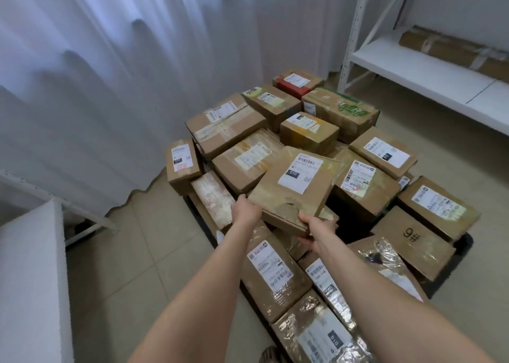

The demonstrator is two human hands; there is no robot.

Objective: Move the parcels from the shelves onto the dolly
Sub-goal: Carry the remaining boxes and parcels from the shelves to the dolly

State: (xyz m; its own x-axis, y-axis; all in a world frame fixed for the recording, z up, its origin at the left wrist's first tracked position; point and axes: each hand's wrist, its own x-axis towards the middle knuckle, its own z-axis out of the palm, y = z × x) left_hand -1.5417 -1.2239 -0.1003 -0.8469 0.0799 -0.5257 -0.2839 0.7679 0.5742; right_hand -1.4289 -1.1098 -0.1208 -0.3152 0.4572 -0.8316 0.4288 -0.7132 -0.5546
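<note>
A flat brown cardboard parcel (pixel 296 186) with a white label marked 010 lies tilted on top of a heap of parcels. My left hand (pixel 246 207) grips its near left corner, and my right hand (pixel 316 230) grips its near right corner, thumb on top and fingers beneath. Under the heap, the black dolly (pixel 465 245) shows only at its right edge and along the near left side. Several taped brown parcels cover it, among them one marked 9# (pixel 413 248) and a small one (pixel 183 165) standing at the far left.
A white metal shelf unit (pixel 429 79) stands at the right with a long brown parcel (pixel 454 50) on its board. White curtains (pixel 124 73) hang behind the heap. A white surface (pixel 30 280) sits at the near left. Beige floor tiles (pixel 151 252) lie between it and the dolly.
</note>
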